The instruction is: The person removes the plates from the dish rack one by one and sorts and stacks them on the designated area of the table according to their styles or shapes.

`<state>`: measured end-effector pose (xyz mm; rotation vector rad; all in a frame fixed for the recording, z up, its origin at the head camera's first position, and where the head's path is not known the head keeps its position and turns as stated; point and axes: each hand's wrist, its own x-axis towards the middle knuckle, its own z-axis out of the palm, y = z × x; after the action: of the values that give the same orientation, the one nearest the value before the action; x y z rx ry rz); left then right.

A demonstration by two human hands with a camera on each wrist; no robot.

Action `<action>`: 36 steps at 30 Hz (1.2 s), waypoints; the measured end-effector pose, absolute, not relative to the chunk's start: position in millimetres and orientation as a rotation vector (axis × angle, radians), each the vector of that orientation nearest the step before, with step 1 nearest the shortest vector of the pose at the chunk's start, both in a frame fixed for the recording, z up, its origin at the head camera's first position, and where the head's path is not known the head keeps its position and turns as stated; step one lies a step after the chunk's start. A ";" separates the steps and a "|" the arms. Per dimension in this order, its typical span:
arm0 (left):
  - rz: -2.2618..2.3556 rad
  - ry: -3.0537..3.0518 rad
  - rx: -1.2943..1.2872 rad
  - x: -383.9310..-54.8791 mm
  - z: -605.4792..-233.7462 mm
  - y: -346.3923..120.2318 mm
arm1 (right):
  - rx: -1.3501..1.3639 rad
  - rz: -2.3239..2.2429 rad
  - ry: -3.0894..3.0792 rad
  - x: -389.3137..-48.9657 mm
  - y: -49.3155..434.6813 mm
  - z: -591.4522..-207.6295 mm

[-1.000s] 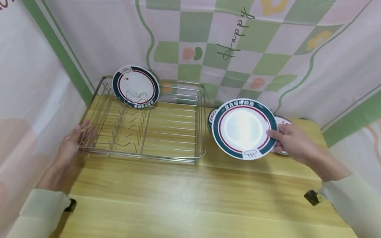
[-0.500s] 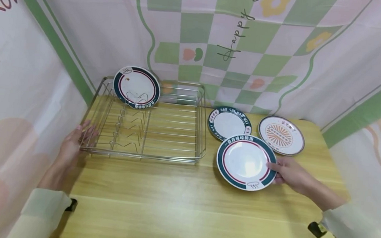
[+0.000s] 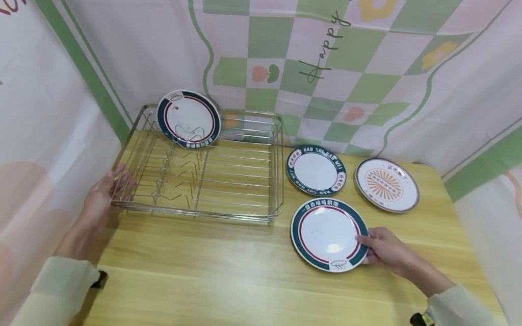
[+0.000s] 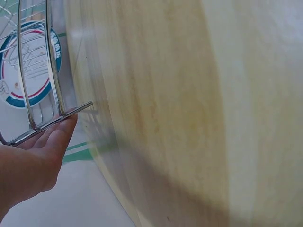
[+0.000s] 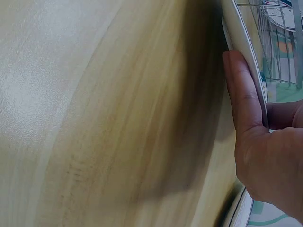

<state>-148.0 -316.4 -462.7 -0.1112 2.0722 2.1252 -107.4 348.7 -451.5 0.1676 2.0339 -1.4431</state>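
My right hand (image 3: 385,252) pinches the right rim of a white plate (image 3: 326,234) with a dark green border and red ring, thumb on top and fingers underneath. In the right wrist view this plate (image 5: 242,47) appears edge-on, held just off the wooden table, its shadow beneath. My left hand (image 3: 104,191) rests against the left end of a wire dish rack (image 3: 234,215), its fingers seen through the wires. The left wrist view shows those fingers (image 4: 61,135) lying fairly straight along the rack's bars. A similar green-rimmed plate (image 3: 191,119) leans upright in the rack's back left slots.
Behind the held plate, a green-rimmed plate with lettering (image 3: 316,171) and a white plate with an orange sunburst (image 3: 387,185) lie flat on the table (image 3: 233,283). A patterned cloth (image 3: 270,46) hangs along the back and sides.
My right hand has brought the plate down and toward the table's front, uncovering the two plates behind it. My left hand stays at the rack.
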 end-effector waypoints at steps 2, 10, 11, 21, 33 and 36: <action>2.130 2.064 -0.121 -148.4 -462.6 -316.0 | 0.174 -1.451 2.021 -107.6 349.3 -454.4; 2.116 2.076 -0.115 -149.0 -463.1 -315.3 | 0.202 -1.484 1.966 -110.8 353.6 -463.8; 2.114 2.079 -0.113 -148.9 -463.2 -315.2 | 0.209 -1.489 1.954 -110.9 354.0 -465.1; 2.140 2.061 -0.114 -148.3 -463.8 -314.9 | 0.224 -1.461 1.975 -107.2 351.3 -469.8; 2.141 2.051 -0.138 -149.6 -465.2 -315.9 | 0.104 -0.854 2.466 -107.3 342.5 -466.4; 2.151 2.050 -0.115 -149.2 -465.9 -316.1 | 0.011 -0.670 2.547 -112.2 343.5 -461.0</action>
<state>-149.2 -316.1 -465.9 -0.1153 2.0497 2.1513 -112.2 343.5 -461.0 0.0114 2.5470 -0.6696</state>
